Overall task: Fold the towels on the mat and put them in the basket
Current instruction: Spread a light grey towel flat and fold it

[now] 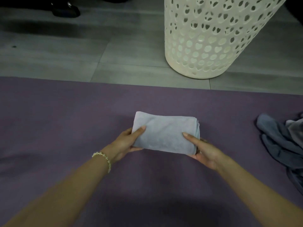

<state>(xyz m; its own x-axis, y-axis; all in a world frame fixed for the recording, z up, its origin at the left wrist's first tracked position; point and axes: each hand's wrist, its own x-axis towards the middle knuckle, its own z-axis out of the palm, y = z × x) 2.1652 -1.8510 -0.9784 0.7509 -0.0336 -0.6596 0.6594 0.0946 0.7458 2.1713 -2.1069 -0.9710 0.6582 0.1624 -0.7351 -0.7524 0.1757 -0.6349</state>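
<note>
A light grey folded towel is held over the middle of the purple mat. My left hand pinches its left end, thumb on top and fingers underneath. My right hand grips its right end the same way, where the stacked layers show. A tall white basket with heart-shaped holes stands on the floor beyond the mat, up and to the right of the towel. Its top is out of frame.
A heap of unfolded dark grey and lighter towels lies on the mat at the right edge. Grey tiled floor runs beyond the mat. A black shoe sits at the far top left.
</note>
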